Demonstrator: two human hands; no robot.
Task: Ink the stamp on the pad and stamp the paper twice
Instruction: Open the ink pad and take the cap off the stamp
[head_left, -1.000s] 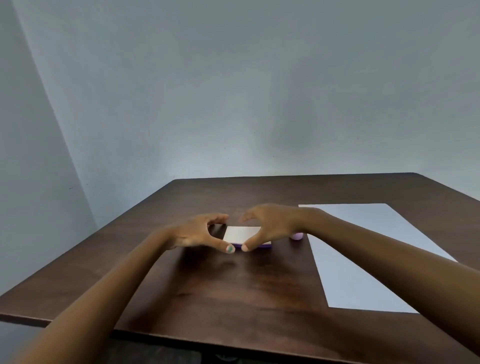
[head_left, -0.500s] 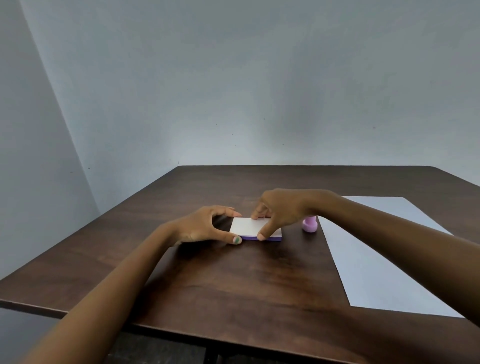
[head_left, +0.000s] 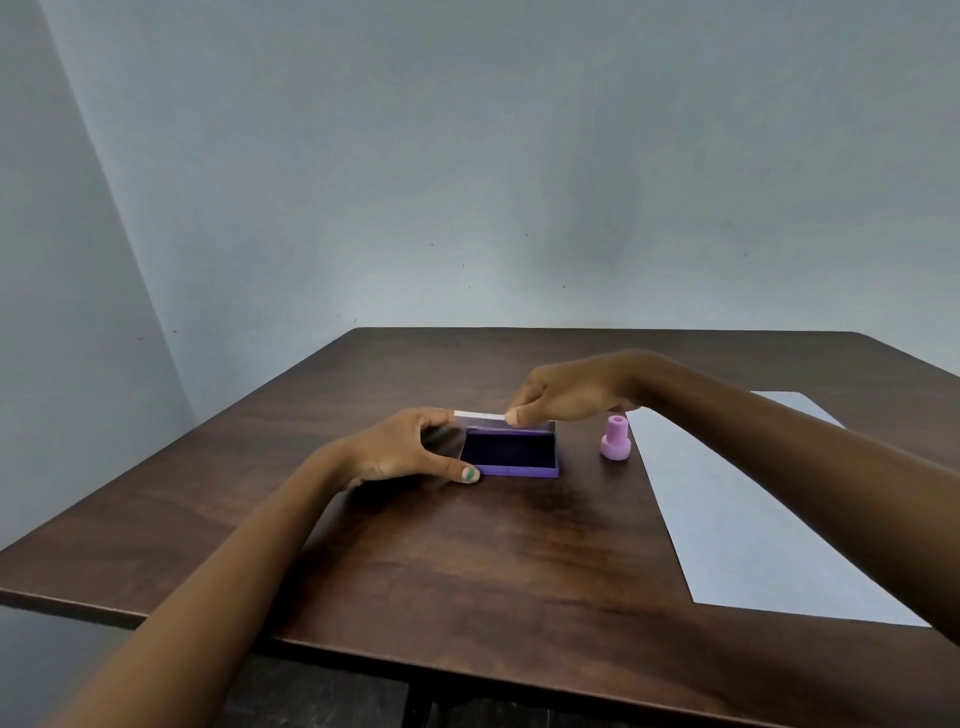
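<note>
A purple ink pad (head_left: 511, 454) lies open in the middle of the dark wooden table (head_left: 467, 561), its dark ink surface showing. Its white lid (head_left: 480, 415) is raised at the back edge. My right hand (head_left: 566, 397) pinches the lid's front edge from above. My left hand (head_left: 410, 449) grips the pad's left end, thumb on the near corner. A small pink stamp (head_left: 616, 438) stands upright just right of the pad, untouched. A white sheet of paper (head_left: 748, 514) lies flat on the table's right side.
Grey walls stand behind the table and to its left. The table's near edge runs across the bottom of the view, with a dark floor below it.
The pad's lid was shut before; my right hand has lifted it and the ink surface is now exposed. My left hand still holds the pad's left end.
</note>
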